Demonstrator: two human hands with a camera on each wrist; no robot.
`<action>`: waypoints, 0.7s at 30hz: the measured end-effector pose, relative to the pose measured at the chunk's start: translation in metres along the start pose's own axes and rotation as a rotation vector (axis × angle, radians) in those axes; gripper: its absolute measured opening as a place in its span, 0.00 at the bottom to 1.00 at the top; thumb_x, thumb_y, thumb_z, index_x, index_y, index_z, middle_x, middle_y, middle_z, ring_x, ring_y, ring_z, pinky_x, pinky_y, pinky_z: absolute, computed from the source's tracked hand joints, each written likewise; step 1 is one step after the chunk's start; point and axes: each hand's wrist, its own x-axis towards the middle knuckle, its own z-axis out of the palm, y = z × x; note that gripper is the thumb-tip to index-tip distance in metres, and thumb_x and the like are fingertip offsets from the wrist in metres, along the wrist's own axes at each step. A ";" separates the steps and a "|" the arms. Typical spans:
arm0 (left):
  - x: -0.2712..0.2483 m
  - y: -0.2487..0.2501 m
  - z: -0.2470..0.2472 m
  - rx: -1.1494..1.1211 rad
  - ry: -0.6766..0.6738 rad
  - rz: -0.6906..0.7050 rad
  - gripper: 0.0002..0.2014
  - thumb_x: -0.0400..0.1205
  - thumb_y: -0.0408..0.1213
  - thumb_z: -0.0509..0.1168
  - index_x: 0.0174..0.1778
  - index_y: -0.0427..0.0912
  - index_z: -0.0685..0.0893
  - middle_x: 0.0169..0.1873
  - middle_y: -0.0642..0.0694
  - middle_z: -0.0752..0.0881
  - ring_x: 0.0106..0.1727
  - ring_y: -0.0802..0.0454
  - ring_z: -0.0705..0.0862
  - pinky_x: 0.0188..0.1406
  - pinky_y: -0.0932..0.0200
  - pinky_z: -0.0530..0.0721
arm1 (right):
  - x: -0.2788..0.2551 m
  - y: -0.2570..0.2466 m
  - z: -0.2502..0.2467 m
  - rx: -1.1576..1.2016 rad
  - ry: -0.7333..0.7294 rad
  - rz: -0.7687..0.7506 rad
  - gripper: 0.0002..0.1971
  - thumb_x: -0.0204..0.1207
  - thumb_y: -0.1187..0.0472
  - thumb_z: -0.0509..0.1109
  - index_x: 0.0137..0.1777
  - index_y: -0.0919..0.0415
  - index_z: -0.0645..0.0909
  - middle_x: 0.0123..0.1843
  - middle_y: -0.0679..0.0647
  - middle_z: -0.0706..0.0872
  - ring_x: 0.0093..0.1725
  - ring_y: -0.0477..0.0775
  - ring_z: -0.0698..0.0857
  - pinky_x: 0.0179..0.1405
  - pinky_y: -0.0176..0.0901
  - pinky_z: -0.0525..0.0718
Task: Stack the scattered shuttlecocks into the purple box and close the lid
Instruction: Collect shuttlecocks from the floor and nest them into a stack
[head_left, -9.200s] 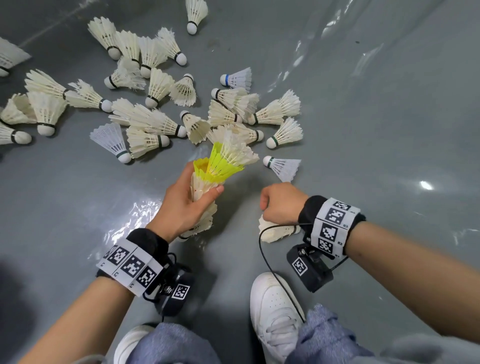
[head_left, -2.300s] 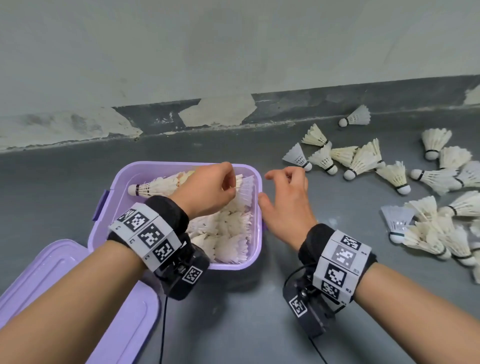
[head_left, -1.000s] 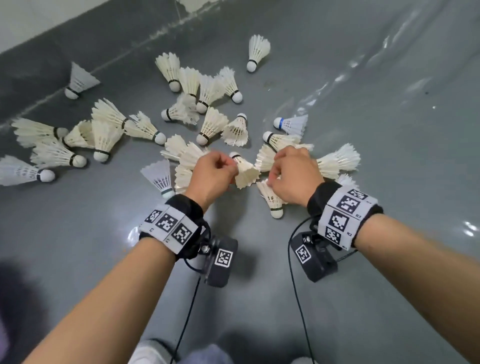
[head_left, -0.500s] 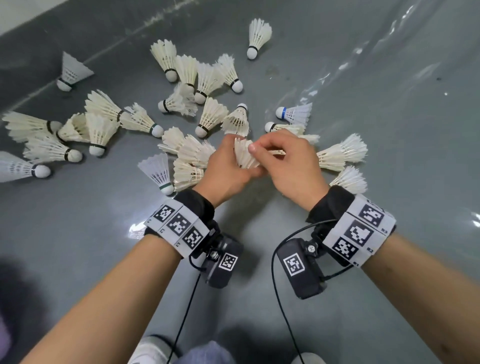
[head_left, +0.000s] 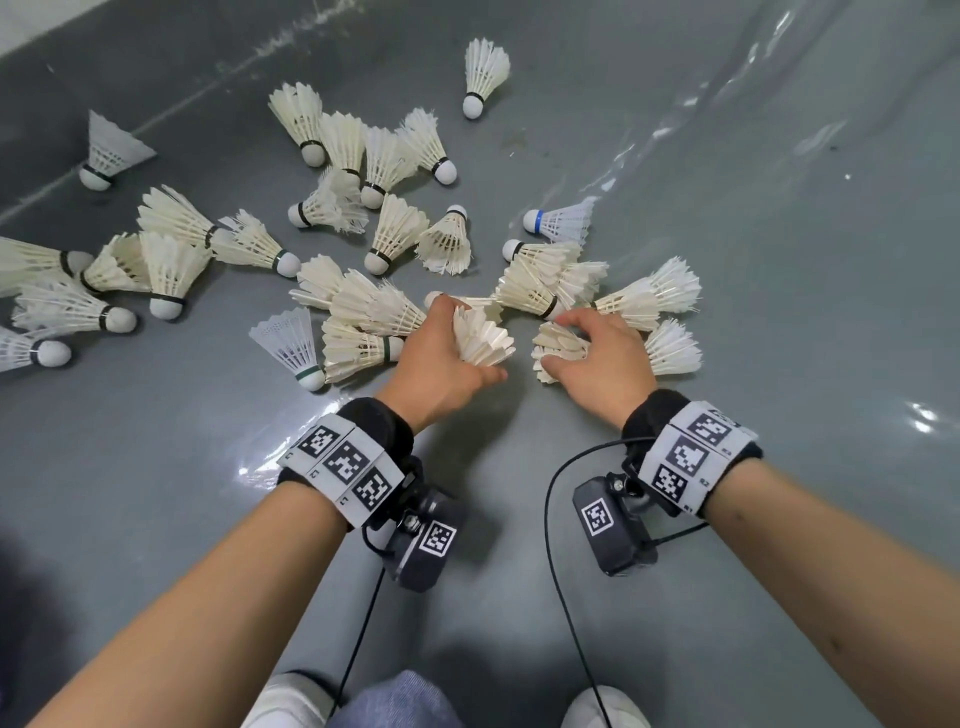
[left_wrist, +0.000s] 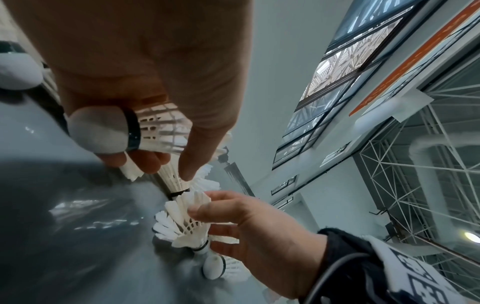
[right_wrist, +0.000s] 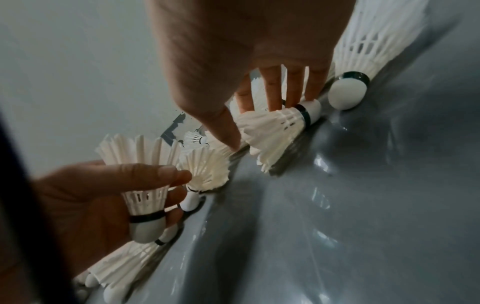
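Many white feather shuttlecocks (head_left: 395, 234) lie scattered on the grey floor. My left hand (head_left: 462, 356) grips one shuttlecock (head_left: 485, 340) by its lower skirt, with the cork (left_wrist: 101, 131) sticking out below the palm and the feathers fanning up (right_wrist: 140, 156). My right hand (head_left: 571, 351) reaches down just to its right. Its thumb and fingers (right_wrist: 270, 90) pinch the feathers of a shuttlecock (right_wrist: 275, 127) that lies on the floor (left_wrist: 189, 226). The purple box is out of view.
A blue-banded shuttlecock (head_left: 561, 221) and a cluster (head_left: 649, 293) lie just beyond the right hand. More shuttlecocks spread to the far left (head_left: 67, 312). The floor's painted border (head_left: 104, 67) runs along the top left. My shoes (head_left: 291, 701) are at the bottom.
My right hand has left the shuttlecock held in my left hand and dropped to the right onto another one on the floor. My left hand keeps its grip.
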 end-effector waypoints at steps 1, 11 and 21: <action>0.000 -0.001 0.002 0.000 -0.015 -0.004 0.30 0.67 0.32 0.79 0.60 0.38 0.71 0.51 0.42 0.83 0.52 0.43 0.83 0.54 0.49 0.82 | 0.000 0.001 0.000 0.008 0.018 -0.015 0.20 0.69 0.55 0.72 0.63 0.49 0.79 0.61 0.56 0.80 0.63 0.60 0.77 0.64 0.43 0.71; -0.015 -0.014 0.012 -0.094 -0.083 0.009 0.34 0.61 0.36 0.84 0.57 0.46 0.71 0.46 0.49 0.79 0.44 0.53 0.78 0.44 0.62 0.78 | -0.005 -0.016 -0.021 0.359 0.283 -0.035 0.11 0.76 0.63 0.64 0.55 0.55 0.84 0.47 0.50 0.87 0.50 0.53 0.84 0.53 0.34 0.76; -0.017 0.009 0.022 -0.214 -0.077 0.097 0.38 0.54 0.40 0.80 0.61 0.47 0.75 0.50 0.53 0.85 0.51 0.53 0.85 0.54 0.56 0.83 | -0.024 -0.039 -0.012 0.439 0.073 -0.088 0.09 0.75 0.58 0.70 0.53 0.47 0.87 0.52 0.45 0.86 0.51 0.43 0.83 0.49 0.27 0.75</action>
